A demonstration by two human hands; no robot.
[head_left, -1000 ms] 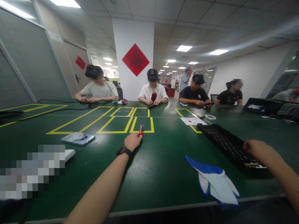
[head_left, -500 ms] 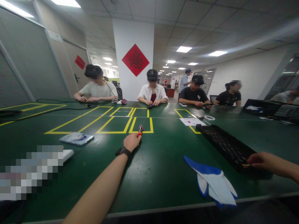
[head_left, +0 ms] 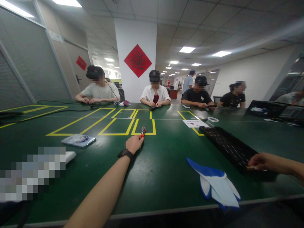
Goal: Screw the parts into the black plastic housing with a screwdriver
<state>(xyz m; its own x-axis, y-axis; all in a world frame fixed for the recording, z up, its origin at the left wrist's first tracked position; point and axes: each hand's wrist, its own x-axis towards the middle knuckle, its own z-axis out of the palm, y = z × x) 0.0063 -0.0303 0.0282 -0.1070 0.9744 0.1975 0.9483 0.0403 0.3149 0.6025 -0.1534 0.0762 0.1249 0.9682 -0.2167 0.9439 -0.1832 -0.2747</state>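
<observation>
My left hand (head_left: pixel 134 144), with a dark watch on its wrist, is closed around a red-and-silver screwdriver (head_left: pixel 142 130) low over the green table. The screwdriver's rounded end points away from me, and its other end is hidden by the fingers. At the right, my right hand (head_left: pixel 262 161) reaches into the near end of a long black tray (head_left: pixel 225 144) divided into small compartments. Its fingers are bent together at a small yellowish piece (head_left: pixel 250 167); what exactly they pinch is too small to make out. A white-and-blue glove (head_left: pixel 217 180) lies between my hands.
Yellow tape rectangles (head_left: pixel 143 134) mark the green table (head_left: pixel 161 177). A flat plastic packet (head_left: pixel 78 140) lies at left. A printed sheet (head_left: pixel 195 123) and a white ring (head_left: pixel 213 119) are beyond the tray. Several people sit across the table. A black cable (head_left: pixel 68 111) runs at left.
My right hand has lowered from above the tray to its near end, its fingers now down among the contents. My left hand stays in place with the screwdriver.
</observation>
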